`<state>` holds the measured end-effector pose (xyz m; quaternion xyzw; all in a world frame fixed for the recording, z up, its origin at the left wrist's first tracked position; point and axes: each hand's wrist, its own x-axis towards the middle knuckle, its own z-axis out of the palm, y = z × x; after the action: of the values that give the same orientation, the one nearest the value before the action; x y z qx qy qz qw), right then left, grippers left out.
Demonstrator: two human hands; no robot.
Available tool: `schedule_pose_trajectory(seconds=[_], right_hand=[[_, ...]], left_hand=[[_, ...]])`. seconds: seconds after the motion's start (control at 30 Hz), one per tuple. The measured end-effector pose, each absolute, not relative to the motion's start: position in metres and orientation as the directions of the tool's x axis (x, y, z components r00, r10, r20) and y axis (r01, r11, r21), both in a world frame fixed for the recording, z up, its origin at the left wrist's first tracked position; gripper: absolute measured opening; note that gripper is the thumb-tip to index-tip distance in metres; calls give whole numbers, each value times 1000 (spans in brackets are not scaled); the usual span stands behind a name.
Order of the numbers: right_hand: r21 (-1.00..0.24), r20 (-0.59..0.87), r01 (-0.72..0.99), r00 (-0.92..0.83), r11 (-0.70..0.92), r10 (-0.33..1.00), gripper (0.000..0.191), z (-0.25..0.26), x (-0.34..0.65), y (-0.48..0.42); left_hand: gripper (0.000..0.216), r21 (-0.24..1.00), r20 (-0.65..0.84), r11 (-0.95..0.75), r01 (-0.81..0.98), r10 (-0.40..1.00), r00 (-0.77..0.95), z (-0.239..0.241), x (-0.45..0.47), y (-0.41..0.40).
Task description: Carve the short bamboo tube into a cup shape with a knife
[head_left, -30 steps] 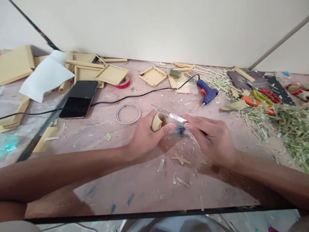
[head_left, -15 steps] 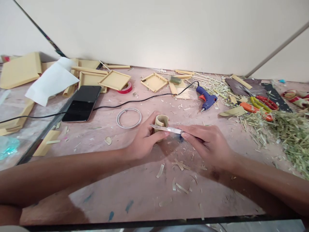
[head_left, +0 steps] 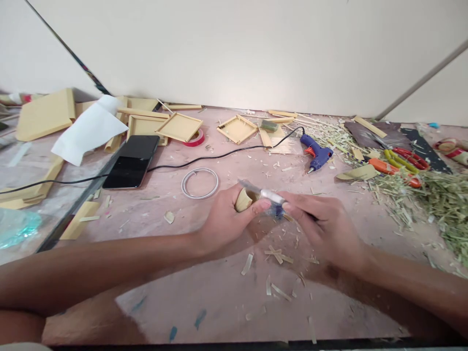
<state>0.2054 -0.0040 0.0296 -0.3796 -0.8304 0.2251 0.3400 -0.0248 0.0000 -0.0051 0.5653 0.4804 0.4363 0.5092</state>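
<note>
My left hand (head_left: 227,217) is closed round a short, hollow bamboo piece (head_left: 243,200), its open end tilted toward the right. A slim knife (head_left: 272,196) with a pale, tape-like wrap lies across that end, and my right hand (head_left: 325,222) pinches it between thumb and fingers. The knife's grey blade points left over the bamboo and is blurred. My left thumb presses near the wrapped part. Under the knife a small dark blue thing (head_left: 278,210) shows on the table, too blurred to name. Several thin shavings (head_left: 280,254) lie below my hands.
A blue glue gun (head_left: 317,153) with a black cord lies behind my right hand. Left of it are a tape roll (head_left: 200,196) and a black phone (head_left: 132,161). Small bamboo frames (head_left: 237,129) line the back. Pliers (head_left: 400,158) and heaped shavings (head_left: 446,204) sit at right.
The bamboo piece has tipped from nearly upright to slanting right. The knife's angle has shifted with it, its handle end now closer to my left thumb. The whole view has shifted slightly.
</note>
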Motion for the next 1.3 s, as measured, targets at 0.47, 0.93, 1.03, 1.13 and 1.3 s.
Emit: schedule_pose_trajectory(seconds=[0.47,0.93,1.03,1.13,1.3], right_hand=[[-642,346,417,-592,643,728,32,24,207,12],[-764,300,362,-534,535,790,33,12,205,7],[-803,286,454,-277,387,917,30,12,209,17],[-759,359,481,-251,438,899,32,16,214,22],[-746,320,403,-481,530,816,32,20,213,17]], left_hand=[[46,994,-14,42,-103,966,257,3,-29,1],[43,972,-111,179,-153,922,370,7,-28,2],[46,971,-95,177,-158,900,424,6,-31,-1],[41,962,-88,193,-192,888,452,2,-32,-2],[38,932,-111,219,-290,931,347,-5,-32,2]])
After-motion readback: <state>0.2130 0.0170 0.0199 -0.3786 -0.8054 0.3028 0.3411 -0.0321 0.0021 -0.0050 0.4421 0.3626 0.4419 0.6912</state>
